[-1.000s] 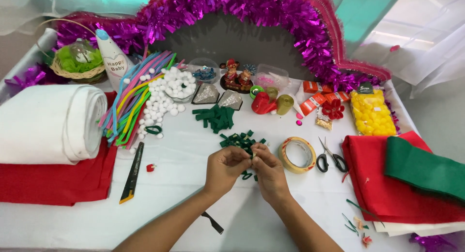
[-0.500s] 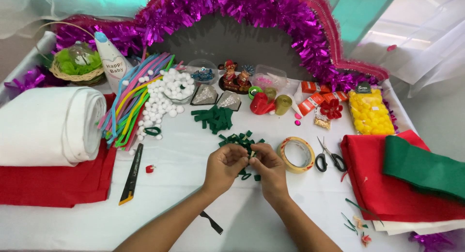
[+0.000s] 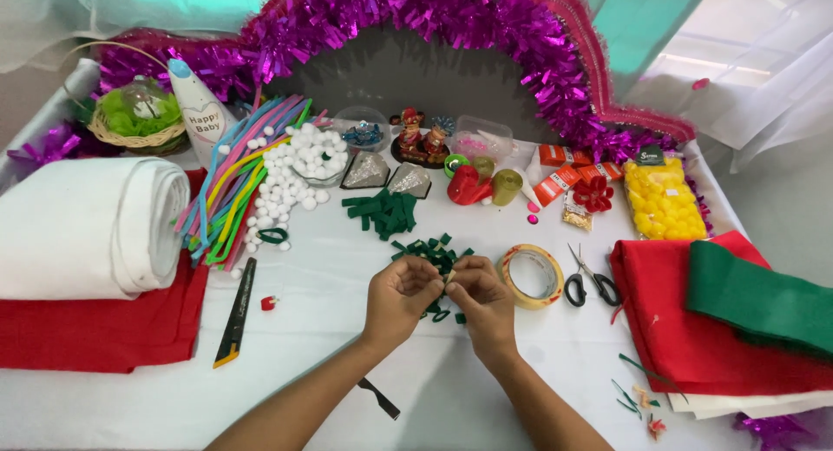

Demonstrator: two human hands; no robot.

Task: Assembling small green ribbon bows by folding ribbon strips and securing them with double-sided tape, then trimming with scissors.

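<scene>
Both hands, left hand (image 3: 401, 297) and right hand (image 3: 480, 299), are pinched together on a small green felt piece (image 3: 449, 277), just left of the tape roll (image 3: 532, 277).

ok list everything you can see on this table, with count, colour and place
garland: one, purple, arched at back
felt roll: one, white, far left
red felt: one sheet, under the roll
pipe cleaners: a bundle, mixed colours, left of centre
pompoms: many, white, by the pipe cleaners
green pieces: two small heaps, centre
tape: one roll, beige, right of the hands
scissors: one pair, black handles, beside the tape
yellow bag: one, right rear
felt stack: red and green, far right
left hand: pinching a small green piece
right hand: fingertips meeting the left
</scene>
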